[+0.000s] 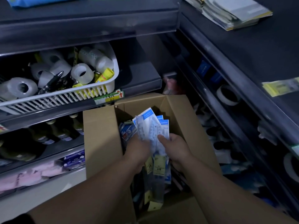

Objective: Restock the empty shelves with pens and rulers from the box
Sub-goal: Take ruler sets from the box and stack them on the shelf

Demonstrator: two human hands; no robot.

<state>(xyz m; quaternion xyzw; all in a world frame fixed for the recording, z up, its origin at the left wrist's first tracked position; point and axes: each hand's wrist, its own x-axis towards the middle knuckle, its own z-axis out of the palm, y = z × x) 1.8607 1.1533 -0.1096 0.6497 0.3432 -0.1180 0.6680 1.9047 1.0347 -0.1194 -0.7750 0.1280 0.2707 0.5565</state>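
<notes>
— Where are the rulers right now?

— Over the open cardboard box, which stands in front of the lower shelves. It's a fanned bundle of packaged rulers. They are in clear sleeves, with the blue-and-white header cards pointing up and away from me and yellow tags hanging at the near end.

— And the hands?

— Both are on the bundle. My left hand is wrapped round its left edge, with the fingers curled under and out of sight. My right hand pinches the right side, thumb laid across the front of the sleeves and the other fingers underneath. The two hands sit just beside each other, inside the mouth of the box.

— What else is in the box?

— More packets below the bundle. There are blue-printed packets by the left wall and long dark packs with yellow tags nearer me. It's too dim for me to tell whether those are pens.

— And the shelves?

— Up on the left, a white slatted basket sits on a dark shelf. It is full of tape rolls, and a black pen lies among them. Below it I see a row of bottles, and pink packs lower down. On the right-hand unit, a stack of booklets lies on top.
</notes>
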